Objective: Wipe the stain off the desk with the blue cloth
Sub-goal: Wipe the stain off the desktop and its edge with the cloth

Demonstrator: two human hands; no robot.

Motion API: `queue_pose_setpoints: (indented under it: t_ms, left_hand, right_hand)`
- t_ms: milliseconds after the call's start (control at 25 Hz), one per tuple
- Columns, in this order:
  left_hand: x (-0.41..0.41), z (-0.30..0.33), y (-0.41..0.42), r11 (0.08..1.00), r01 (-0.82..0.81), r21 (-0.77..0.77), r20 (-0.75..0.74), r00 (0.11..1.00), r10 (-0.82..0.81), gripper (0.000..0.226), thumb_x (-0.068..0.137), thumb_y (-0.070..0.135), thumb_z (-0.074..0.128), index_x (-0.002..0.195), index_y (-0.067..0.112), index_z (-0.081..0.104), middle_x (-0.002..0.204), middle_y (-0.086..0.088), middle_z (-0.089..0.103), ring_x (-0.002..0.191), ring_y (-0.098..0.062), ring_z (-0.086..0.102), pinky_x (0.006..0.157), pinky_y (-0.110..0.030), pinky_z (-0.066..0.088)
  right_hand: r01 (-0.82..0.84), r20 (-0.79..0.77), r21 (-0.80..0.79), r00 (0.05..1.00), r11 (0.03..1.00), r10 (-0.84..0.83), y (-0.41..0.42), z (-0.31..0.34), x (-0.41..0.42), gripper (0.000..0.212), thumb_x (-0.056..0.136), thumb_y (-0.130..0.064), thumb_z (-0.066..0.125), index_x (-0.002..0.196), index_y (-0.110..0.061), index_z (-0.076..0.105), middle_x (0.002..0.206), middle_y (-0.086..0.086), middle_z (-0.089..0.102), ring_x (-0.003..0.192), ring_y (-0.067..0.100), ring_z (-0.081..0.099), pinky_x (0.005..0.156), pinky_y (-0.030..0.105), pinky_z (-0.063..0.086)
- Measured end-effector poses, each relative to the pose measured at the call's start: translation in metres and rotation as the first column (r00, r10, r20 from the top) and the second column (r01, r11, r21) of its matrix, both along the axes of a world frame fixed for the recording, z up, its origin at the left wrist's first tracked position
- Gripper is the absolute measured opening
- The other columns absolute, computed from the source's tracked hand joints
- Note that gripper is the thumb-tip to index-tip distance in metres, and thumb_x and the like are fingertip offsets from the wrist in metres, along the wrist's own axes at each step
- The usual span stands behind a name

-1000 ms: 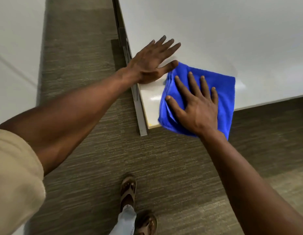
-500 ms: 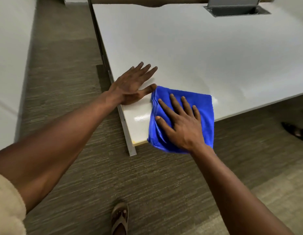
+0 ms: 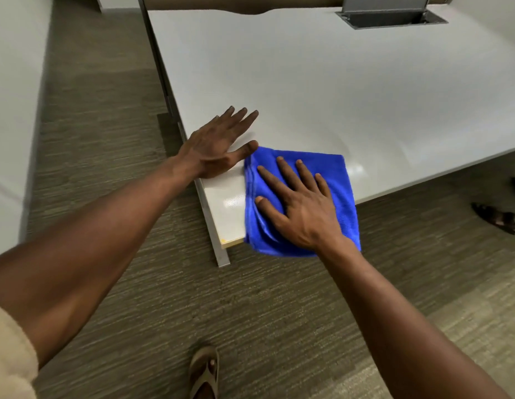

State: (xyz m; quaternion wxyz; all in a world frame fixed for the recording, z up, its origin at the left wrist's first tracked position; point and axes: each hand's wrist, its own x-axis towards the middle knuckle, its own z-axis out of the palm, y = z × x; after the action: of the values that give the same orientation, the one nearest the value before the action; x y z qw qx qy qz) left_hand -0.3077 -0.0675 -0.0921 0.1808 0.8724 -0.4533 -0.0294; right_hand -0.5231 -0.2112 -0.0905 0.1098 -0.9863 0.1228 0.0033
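Blue cloth (image 3: 331,180), frame centre, at the white table (image 3: 336,90) near corner, overhanging the edge, barely shifted since a second ago; right hand (image 3: 302,208) fingers spread pressing it, left hand (image 3: 216,145) flat alongside; wiping apparently paused, stain unseen.

Both forearms are bare. A cream, soft-looking sleeve (image 3: 8,352) is pushed up on the left arm and shows at the lower left edge. A brown open-toed sandal (image 3: 203,372) with crossing straps is worn on one foot.
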Motion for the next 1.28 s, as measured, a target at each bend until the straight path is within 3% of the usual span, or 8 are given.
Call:
queue_pose_setpoints:
  t_ms: [160,400,640,720,880,1000,1120,1280]
  left_hand:
    - [0.001,0.001,0.0,1.0,-0.017,-0.001,-0.009,1.0,0.017,0.078,0.093,0.081,0.016,0.161,0.046,0.004,0.172,0.008,0.011,0.159,-0.011,0.001,0.128,-0.034,0.006]
    - [-0.001,0.002,0.001,1.0,-0.017,-0.005,-0.005,1.0,0.017,0.08,0.092,0.08,0.016,0.162,0.043,0.006,0.172,0.006,0.012,0.159,-0.013,0.003,0.129,-0.038,0.01]
    - [-0.004,0.004,0.0,0.999,-0.041,-0.001,-0.02,0.999,0.041,0.076,0.095,0.079,0.018,0.161,0.045,0.002,0.172,0.009,0.008,0.158,-0.01,0.001,0.129,-0.036,0.008]
    - [-0.004,0.006,0.001,0.999,-0.049,-0.017,-0.017,0.999,0.049,0.074,0.096,0.078,0.021,0.16,0.047,0.001,0.172,0.01,0.007,0.158,-0.01,0.002,0.126,-0.032,0.008]
    - [-0.008,0.006,0.001,0.998,-0.051,-0.036,-0.03,0.998,0.05,0.073,0.096,0.076,0.024,0.16,0.048,0.0,0.172,0.01,0.006,0.158,-0.011,0.004,0.125,-0.034,0.012]
    - [-0.007,0.006,0.002,0.998,-0.045,-0.04,-0.034,0.998,0.044,0.074,0.095,0.078,0.022,0.16,0.048,0.001,0.172,0.011,0.007,0.158,-0.01,0.004,0.125,-0.034,0.013]
    - [-0.006,0.007,0.0,0.999,-0.05,-0.013,-0.03,0.998,0.049,0.076,0.093,0.079,0.021,0.16,0.048,0.003,0.172,0.012,0.008,0.158,-0.009,0.002,0.124,-0.034,0.011]
    - [-0.01,0.01,0.001,0.998,-0.055,0.003,-0.029,0.998,0.055,0.079,0.091,0.079,0.02,0.161,0.046,0.005,0.172,0.011,0.01,0.158,-0.01,0.004,0.128,-0.035,0.011]
  right_hand:
    - [0.245,-0.091,0.035,0.966,0.969,-0.241,-0.001,0.009,0.037,0.067,0.101,-0.072,0.02,0.163,-0.052,0.005,0.176,-0.009,-0.004,0.162,0.026,-0.01,0.128,0.056,-0.007]
    - [-0.172,-0.052,0.037,0.983,0.984,0.174,-0.016,0.006,-0.004,0.067,0.091,-0.084,0.017,0.154,-0.069,0.002,0.171,-0.028,-0.005,0.161,0.012,-0.008,0.128,0.045,-0.005]
    - [0.161,-0.203,0.02,0.967,0.987,-0.154,-0.047,0.019,0.036,0.066,0.1,-0.075,0.023,0.159,-0.059,-0.001,0.174,-0.014,-0.012,0.162,0.022,-0.013,0.129,0.054,-0.006]
    - [0.09,-0.199,0.011,0.976,0.996,-0.086,-0.026,0.018,0.039,0.069,0.098,-0.079,0.021,0.159,-0.059,-0.004,0.174,-0.014,-0.015,0.161,0.024,-0.015,0.128,0.056,-0.007]
    - [-0.231,-0.15,0.02,0.961,0.973,0.231,-0.028,0.012,0.004,0.067,0.087,-0.086,0.012,0.148,-0.074,-0.012,0.17,-0.026,-0.016,0.16,0.012,-0.016,0.128,0.047,-0.007]
    - [-0.118,-0.198,0.052,0.972,0.992,0.126,-0.054,0.019,0.01,0.053,0.1,-0.076,0.018,0.145,-0.075,-0.01,0.172,-0.025,-0.012,0.161,0.012,-0.013,0.129,0.045,-0.006]
    - [0.074,-0.132,0.017,0.989,0.997,-0.071,-0.039,0.012,0.029,0.058,0.103,-0.069,0.018,0.157,-0.062,-0.001,0.175,-0.015,-0.009,0.162,0.021,-0.01,0.128,0.053,-0.005]
    - [-0.146,-0.042,-0.012,0.989,0.989,0.145,-0.004,0.0,0.013,0.058,0.099,-0.072,0.008,0.156,-0.064,-0.001,0.174,-0.02,-0.007,0.162,0.018,-0.009,0.129,0.052,-0.005]
